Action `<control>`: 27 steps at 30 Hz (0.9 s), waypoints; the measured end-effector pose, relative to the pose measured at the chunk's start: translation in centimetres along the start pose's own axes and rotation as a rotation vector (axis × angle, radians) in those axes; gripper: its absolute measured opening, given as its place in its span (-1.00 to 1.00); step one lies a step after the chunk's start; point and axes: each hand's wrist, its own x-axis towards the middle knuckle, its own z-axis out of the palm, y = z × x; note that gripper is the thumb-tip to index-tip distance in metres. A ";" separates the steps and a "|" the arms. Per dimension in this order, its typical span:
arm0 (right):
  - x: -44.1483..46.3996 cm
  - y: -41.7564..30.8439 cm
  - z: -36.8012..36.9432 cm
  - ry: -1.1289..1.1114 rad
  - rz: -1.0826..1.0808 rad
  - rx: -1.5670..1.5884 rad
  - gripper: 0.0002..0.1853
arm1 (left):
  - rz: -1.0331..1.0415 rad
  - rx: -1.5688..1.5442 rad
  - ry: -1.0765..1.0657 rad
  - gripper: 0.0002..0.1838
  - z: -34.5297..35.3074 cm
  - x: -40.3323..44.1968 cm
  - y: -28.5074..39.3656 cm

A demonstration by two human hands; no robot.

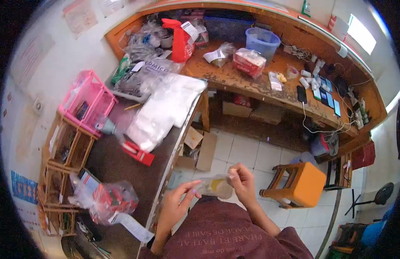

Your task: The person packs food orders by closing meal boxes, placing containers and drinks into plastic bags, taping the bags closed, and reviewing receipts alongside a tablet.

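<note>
In front of my chest I hold a small clear plastic bag (pixel 220 188) with something yellowish and pale inside; its exact contents are too blurred to name. My left hand (pixel 181 199) pinches the left end between thumb and fingers. At the opposite upper corner, my right hand (pixel 243 180) is closed on the plastic with its fingertips. The bag is stretched sideways between both hands, just above the front of my maroon shirt (pixel 221 233).
Left, a dark table carries white plastic bags (pixel 163 108), a pink basket (pixel 85 103) and a wrapped red parcel (pixel 111 200). A wooden counter ahead bears a blue bucket (pixel 262 42) and several phones (pixel 325 93). An orange stool (pixel 301 184) stands right; an open cardboard box (pixel 204 149) lies below.
</note>
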 end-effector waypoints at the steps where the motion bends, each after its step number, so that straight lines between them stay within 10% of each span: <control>1: 1.8 0.0 -1.2 0.027 -0.012 -0.024 -0.84 | 0.029 0.019 -0.042 -0.77 0.5 2.4 -0.1; 17: 35.3 -2.1 -13.7 -0.326 0.317 0.112 -0.73 | -0.228 0.028 -0.259 -0.84 -1.0 37.6 2.5; 20: 42.5 -1.8 -14.7 -0.573 0.434 0.444 -0.75 | 0.171 0.077 -0.035 -0.82 -0.1 42.8 3.7; 27: 59.6 -3.3 -13.0 -1.333 0.463 0.685 -0.74 | 0.275 -0.700 0.248 -0.60 3.7 52.8 3.6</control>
